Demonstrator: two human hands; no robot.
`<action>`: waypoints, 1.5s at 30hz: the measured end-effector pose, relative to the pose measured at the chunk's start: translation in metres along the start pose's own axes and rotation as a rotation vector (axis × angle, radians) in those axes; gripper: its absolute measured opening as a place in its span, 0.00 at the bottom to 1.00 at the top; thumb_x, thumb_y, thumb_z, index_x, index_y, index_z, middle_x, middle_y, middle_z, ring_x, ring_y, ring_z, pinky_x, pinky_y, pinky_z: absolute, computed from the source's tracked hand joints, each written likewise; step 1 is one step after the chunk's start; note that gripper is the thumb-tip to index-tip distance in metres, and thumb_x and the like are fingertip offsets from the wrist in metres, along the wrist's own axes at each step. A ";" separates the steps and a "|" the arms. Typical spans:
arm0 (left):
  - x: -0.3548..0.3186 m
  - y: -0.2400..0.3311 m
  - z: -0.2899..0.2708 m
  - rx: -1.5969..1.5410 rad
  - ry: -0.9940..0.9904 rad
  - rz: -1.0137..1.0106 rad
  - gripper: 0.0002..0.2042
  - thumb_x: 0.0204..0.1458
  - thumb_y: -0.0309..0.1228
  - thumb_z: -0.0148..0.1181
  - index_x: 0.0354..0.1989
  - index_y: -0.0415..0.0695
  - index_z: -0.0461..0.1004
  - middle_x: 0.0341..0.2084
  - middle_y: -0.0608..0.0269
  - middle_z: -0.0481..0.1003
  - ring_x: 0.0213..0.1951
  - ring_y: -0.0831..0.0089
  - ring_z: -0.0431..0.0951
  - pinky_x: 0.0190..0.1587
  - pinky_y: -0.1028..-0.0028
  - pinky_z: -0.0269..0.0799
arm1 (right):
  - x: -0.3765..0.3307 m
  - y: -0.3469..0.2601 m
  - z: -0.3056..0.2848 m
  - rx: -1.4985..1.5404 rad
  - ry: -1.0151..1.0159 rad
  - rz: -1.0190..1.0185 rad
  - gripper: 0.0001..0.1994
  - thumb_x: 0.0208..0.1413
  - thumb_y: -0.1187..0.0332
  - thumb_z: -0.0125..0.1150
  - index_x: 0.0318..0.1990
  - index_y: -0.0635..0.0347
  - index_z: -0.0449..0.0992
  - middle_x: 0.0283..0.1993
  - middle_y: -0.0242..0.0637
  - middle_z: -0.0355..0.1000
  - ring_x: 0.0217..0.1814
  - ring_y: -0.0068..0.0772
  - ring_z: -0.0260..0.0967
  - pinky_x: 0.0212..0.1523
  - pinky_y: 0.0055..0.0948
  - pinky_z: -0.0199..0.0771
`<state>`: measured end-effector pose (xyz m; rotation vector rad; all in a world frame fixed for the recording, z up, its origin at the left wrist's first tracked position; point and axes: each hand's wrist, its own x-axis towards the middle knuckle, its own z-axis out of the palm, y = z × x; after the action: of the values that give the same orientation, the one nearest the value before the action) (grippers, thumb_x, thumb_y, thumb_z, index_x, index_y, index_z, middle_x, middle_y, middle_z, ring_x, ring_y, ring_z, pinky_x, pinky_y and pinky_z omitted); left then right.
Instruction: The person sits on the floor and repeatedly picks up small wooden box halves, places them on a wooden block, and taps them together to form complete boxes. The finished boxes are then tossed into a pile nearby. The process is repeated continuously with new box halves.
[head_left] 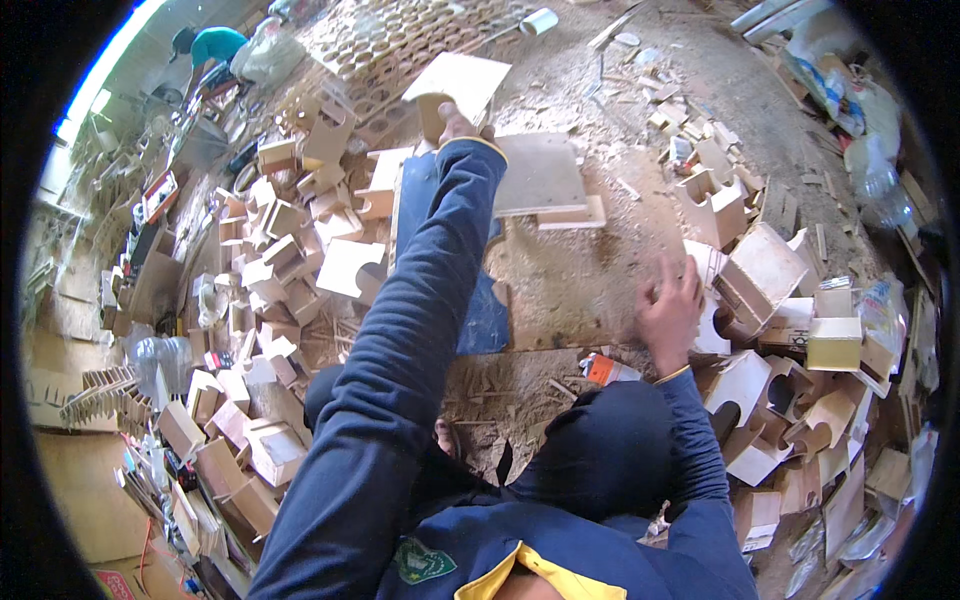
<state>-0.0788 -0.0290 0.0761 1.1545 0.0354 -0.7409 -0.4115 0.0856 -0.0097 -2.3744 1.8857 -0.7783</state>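
- Dusty floor [590, 270], littered with sawdust and offcuts; seated low, knees drawn up at 6 o'clock.
- Heaps of small plywood boxes [270, 260] banked from 8 to 11 o'clock; a second heap [790, 330] from 2 to 5 o'clock.
- Flat square board [538, 172] on the floor at 12 o'clock, just below the raised panel and apart from it.
- Left hand [455, 125] stretched far out toward 12 o'clock, fingers closed round the lower edge of a notched plywood panel [462, 82].
- Panel held clear of the floor, flat face up, long axis running 7 to 1 o'clock, extending up and right of the left hand.
- Right hand [668, 305] near, at 3 o'clock, fingers loosely spread, gripping nothing visible; fingertips just beside a cut-out box piece [712, 325].
- Left hand the only one near the panel; right well apart from it.
- Small orange-capped bottle [607, 370] on the floor at 7 o'clock of the right hand.
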 end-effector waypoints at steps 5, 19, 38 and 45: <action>0.058 0.031 0.013 -0.204 -0.382 0.142 0.21 0.61 0.47 0.46 0.55 0.47 0.70 0.48 0.59 0.77 0.42 0.61 0.78 0.39 0.59 0.77 | -0.001 0.000 -0.005 0.077 0.002 0.052 0.23 0.49 0.62 0.55 0.54 0.57 0.73 0.64 0.57 0.58 0.64 0.57 0.58 0.63 0.52 0.58; -0.058 0.201 0.019 2.408 -1.167 0.442 0.30 0.45 0.46 0.70 0.59 0.57 0.72 0.54 0.61 0.75 0.55 0.60 0.73 0.59 0.62 0.65 | 0.004 -0.002 -0.002 0.094 0.027 0.056 0.24 0.47 0.62 0.56 0.55 0.56 0.73 0.63 0.56 0.59 0.63 0.55 0.59 0.63 0.51 0.58; 0.007 0.073 -0.163 1.353 -0.652 1.418 0.53 0.35 0.52 0.75 0.68 0.42 0.50 0.67 0.44 0.54 0.67 0.49 0.57 0.69 0.52 0.51 | 0.006 -0.004 -0.003 0.078 0.039 0.077 0.23 0.47 0.62 0.57 0.53 0.57 0.73 0.64 0.55 0.59 0.63 0.55 0.59 0.62 0.51 0.59; 0.012 0.047 -0.144 0.646 -0.851 1.429 0.66 0.24 0.51 0.80 0.71 0.46 0.38 0.66 0.50 0.55 0.67 0.54 0.57 0.69 0.56 0.51 | 0.004 -0.002 -0.007 0.103 0.004 0.066 0.25 0.48 0.61 0.56 0.56 0.56 0.73 0.64 0.56 0.58 0.64 0.55 0.58 0.63 0.52 0.58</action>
<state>0.0057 0.0949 0.0476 1.0297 -1.6670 0.1540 -0.4119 0.0840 -0.0015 -2.2404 1.8666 -0.8536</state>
